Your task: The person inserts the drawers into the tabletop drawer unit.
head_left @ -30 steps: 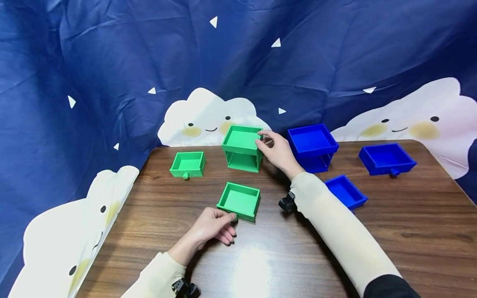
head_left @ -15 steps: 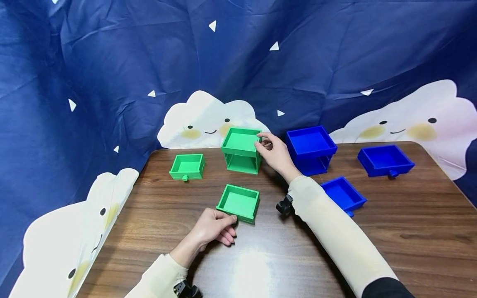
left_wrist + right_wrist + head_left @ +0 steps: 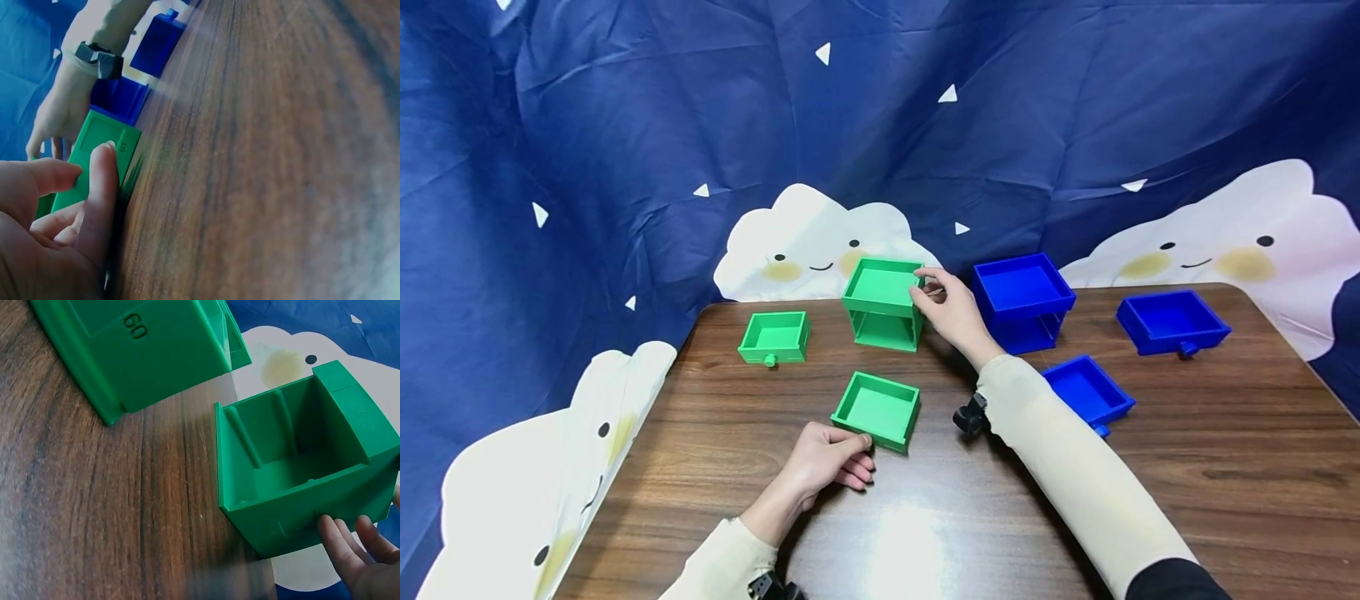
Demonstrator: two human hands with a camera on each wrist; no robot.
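Note:
A small green drawer [image 3: 876, 408] lies low in front of the green cabinet frame [image 3: 883, 302]. My left hand [image 3: 827, 458] pinches it at the middle of its front, thumb and index finger together over the knob. Raised digits mark the drawer side [image 3: 134, 362] in the right wrist view. At the cabinet's right wall is my right hand [image 3: 955, 312], thumb and index finger over the top rim. Its other fingers [image 3: 340, 544] touch the outer side wall in the right wrist view. The cabinet's shallow top tray sits over an open drawer slot.
Another green drawer [image 3: 778, 354] with a knob stands at the left. Right of my right hand is a blue cabinet frame [image 3: 1030, 308], with one blue drawer [image 3: 1180, 340] at the right and another blue drawer [image 3: 1086, 390] beside my right sleeve. A patterned blue curtain [image 3: 880, 100] hangs behind the table [image 3: 1240, 500].
The head view has shifted slightly. The green drawer at my left hand has turned a touch; both hands keep their places, and the cabinet stays where it was.

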